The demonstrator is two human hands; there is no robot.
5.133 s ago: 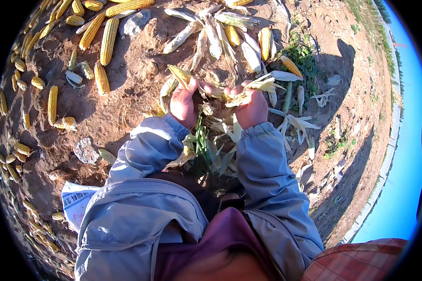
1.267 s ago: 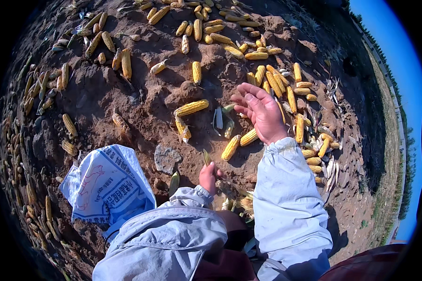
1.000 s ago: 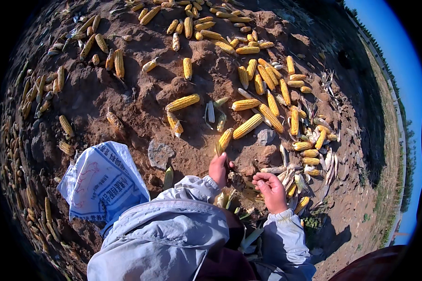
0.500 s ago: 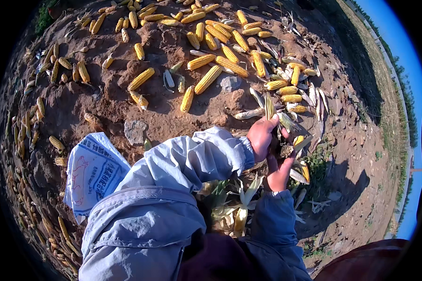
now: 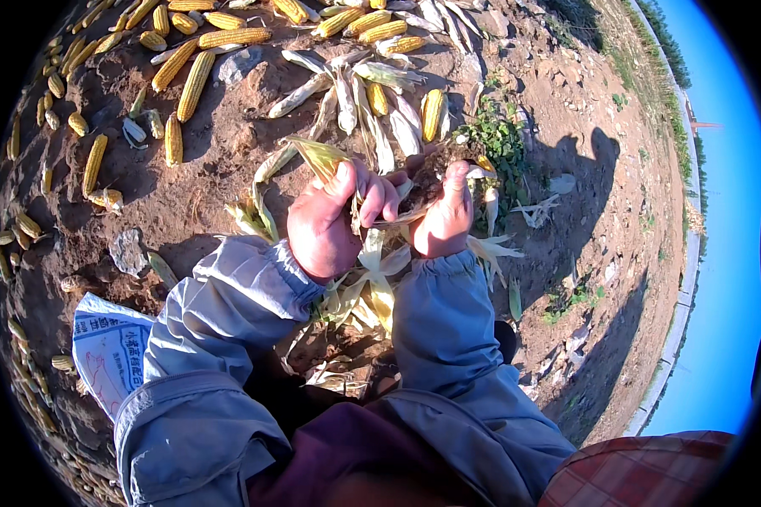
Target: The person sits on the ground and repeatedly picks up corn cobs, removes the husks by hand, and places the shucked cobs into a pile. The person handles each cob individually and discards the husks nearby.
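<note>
Several yellow corn cobs (image 5: 195, 86) far left on brown soil (image 5: 207, 207), left hand (image 5: 325, 224) curled closed around a yellow-green husk (image 5: 315, 155), right hand (image 5: 444, 221) half closed at brown fibres (image 5: 425, 177), its hold unclear

Hands (image 5: 323, 228) (image 5: 442, 226) grip husk (image 5: 320, 158) (yellow cobs (image 5: 196, 86) lie beyond).

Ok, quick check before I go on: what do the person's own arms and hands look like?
Both left sleeve and right sleeve are loose, wrinkled grey-blue fabric with gathered cuffs. The left hand and right hand are bare, without gloves.
</note>
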